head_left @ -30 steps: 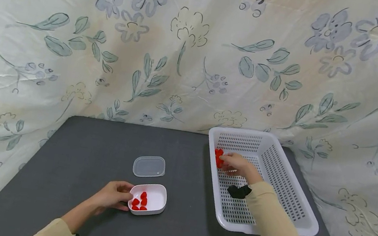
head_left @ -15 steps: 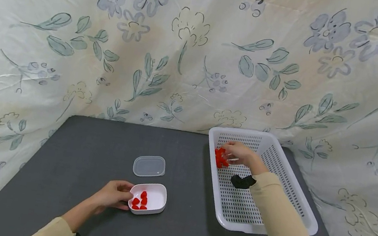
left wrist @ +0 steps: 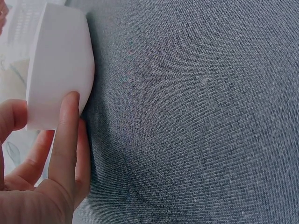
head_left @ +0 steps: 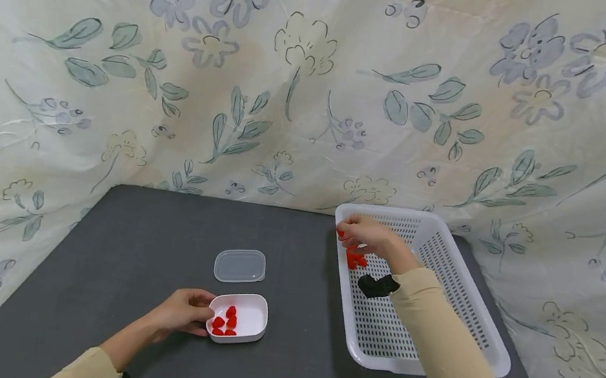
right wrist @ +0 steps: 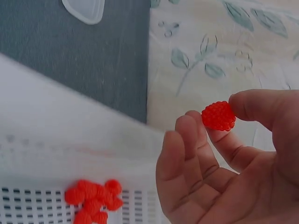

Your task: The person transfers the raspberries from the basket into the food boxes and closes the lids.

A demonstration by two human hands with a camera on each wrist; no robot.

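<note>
At the near left of the worktop (head_left: 111,252), the left hand (head_left: 175,312) still pinches the white tub (head_left: 245,317) holding berries. Farther right, the right hand (head_left: 369,235) has lifted one raspberry (right wrist: 218,115), pinched between thumb and fingertips, above the basket (head_left: 473,306), leaving the berry pile (head_left: 354,259) behind.

Head view high, looking down — wrist views close on basket (head_left: 476,287) and table (left wrist: 196,116).

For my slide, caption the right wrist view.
Right hand pinches one red raspberry above the white basket, more raspberries lying inside.
</note>
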